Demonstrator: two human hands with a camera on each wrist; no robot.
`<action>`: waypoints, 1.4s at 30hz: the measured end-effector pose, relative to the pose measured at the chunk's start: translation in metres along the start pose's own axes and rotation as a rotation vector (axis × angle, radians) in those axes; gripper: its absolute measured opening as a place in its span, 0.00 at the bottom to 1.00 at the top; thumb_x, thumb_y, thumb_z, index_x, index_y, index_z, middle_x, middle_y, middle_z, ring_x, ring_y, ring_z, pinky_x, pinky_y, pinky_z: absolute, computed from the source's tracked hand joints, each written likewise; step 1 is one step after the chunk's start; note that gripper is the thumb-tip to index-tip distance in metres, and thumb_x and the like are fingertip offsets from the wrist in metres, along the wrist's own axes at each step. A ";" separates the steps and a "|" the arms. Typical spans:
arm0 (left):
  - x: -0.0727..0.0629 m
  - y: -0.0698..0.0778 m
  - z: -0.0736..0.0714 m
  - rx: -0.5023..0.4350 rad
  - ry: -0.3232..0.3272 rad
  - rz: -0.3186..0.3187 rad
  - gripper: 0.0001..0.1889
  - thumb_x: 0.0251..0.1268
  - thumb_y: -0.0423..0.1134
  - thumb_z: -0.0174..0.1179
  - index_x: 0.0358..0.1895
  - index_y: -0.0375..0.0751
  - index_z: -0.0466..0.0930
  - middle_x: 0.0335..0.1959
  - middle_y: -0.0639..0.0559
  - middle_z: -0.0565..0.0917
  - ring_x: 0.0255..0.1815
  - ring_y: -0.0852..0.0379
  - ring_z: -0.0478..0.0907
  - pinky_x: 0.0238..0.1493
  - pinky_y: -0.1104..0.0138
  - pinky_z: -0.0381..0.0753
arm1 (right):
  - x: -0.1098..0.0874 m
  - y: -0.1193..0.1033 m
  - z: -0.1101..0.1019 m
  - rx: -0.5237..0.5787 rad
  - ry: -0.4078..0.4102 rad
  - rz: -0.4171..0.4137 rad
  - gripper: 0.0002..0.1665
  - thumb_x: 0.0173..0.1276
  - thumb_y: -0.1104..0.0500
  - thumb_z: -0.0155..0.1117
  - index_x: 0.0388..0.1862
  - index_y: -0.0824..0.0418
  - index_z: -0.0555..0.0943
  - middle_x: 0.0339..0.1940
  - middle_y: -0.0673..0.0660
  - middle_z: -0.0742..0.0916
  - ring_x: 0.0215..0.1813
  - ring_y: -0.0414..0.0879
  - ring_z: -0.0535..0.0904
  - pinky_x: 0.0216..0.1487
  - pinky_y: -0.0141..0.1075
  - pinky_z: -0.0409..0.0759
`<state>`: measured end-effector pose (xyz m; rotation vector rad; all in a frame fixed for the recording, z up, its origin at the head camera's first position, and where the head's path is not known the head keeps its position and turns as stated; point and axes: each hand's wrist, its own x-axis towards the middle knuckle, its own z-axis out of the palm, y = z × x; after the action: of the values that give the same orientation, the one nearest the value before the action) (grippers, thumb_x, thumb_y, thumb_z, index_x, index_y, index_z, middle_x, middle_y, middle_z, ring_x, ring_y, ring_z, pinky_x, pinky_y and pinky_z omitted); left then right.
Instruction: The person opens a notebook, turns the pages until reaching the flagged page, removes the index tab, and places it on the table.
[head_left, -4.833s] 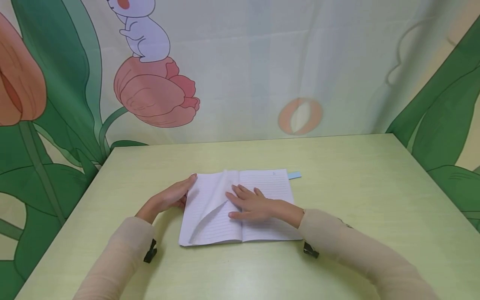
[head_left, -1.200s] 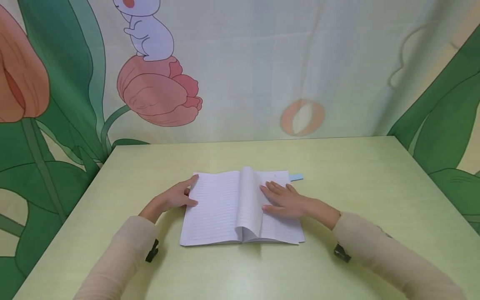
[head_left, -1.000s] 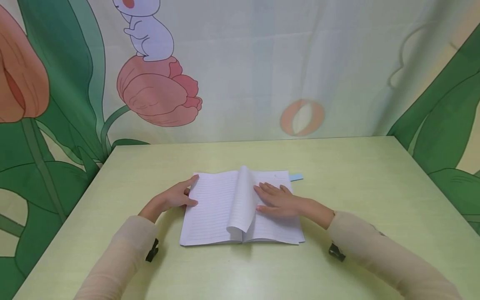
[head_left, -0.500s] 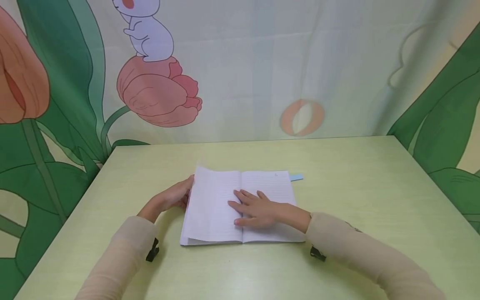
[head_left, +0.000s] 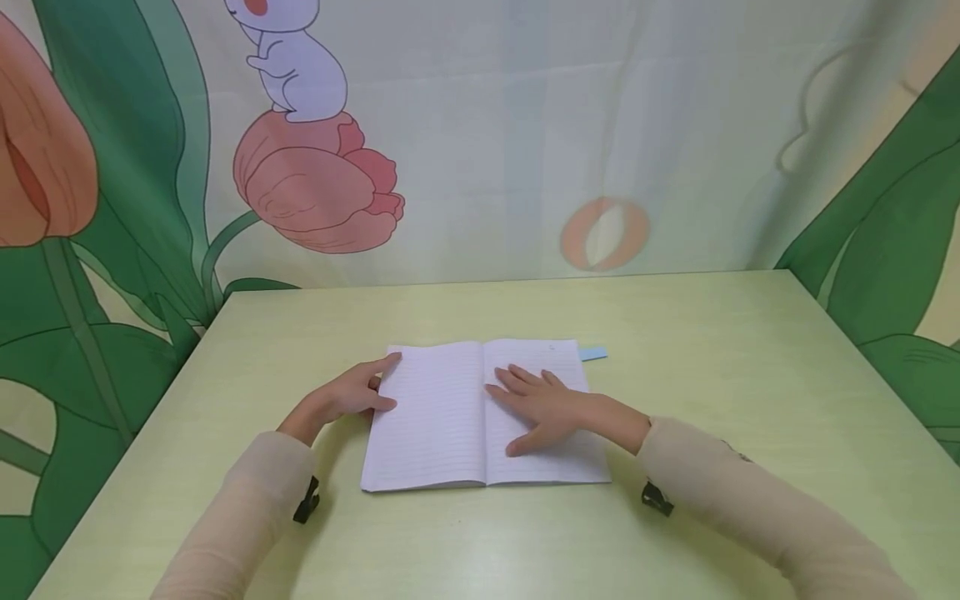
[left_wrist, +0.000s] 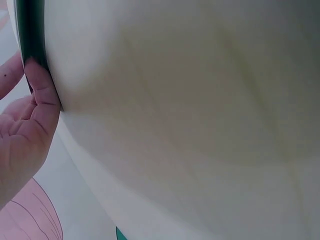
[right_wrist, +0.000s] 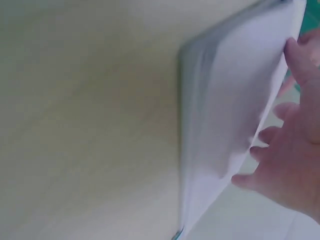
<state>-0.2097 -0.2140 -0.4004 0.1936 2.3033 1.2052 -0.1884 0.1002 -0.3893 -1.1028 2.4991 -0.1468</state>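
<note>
Notebook (head_left: 435, 437) lies open on the tabletop (head_left: 465, 546), roughly midway between its left and right edges, slightly nearer the left, well apart from the back edge. Long axis of the spread runs left-right, about parallel to the back edge; gutter points at the back edge, page tops face it. Ruled lines run left-right. Blue tab (head_left: 594, 354) sticks out past the notebook's right edge by the far right corner. Left hand (head_left: 347, 393) pinches the notebook's left edge, thumb on the page, index finger at the far left corner; left wrist view shows fingers on the dark green cover (left_wrist: 31, 30). Right hand (head_left: 551, 412) rests on the right page, fingers spread, blocking much of its middle; forearm in a beige sleeve (head_left: 750, 487) crosses the tabletop from the near right. Behind the back edge: pale curtain (head_left: 472, 167) with printed rabbit (head_left: 309, 77) and tulips.
</note>
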 end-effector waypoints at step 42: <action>0.003 0.001 0.000 0.032 0.002 -0.027 0.43 0.57 0.27 0.59 0.72 0.37 0.41 0.41 0.37 0.75 0.27 0.53 0.76 0.33 0.65 0.75 | -0.016 0.090 -0.007 0.062 0.117 0.179 0.58 0.55 0.34 0.60 0.72 0.64 0.47 0.72 0.64 0.53 0.71 0.58 0.43 0.59 0.66 0.40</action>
<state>-0.2124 -0.2124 -0.4010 0.1723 2.3214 1.1561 -0.2432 0.1733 -0.4007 -0.8638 2.6628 -0.2425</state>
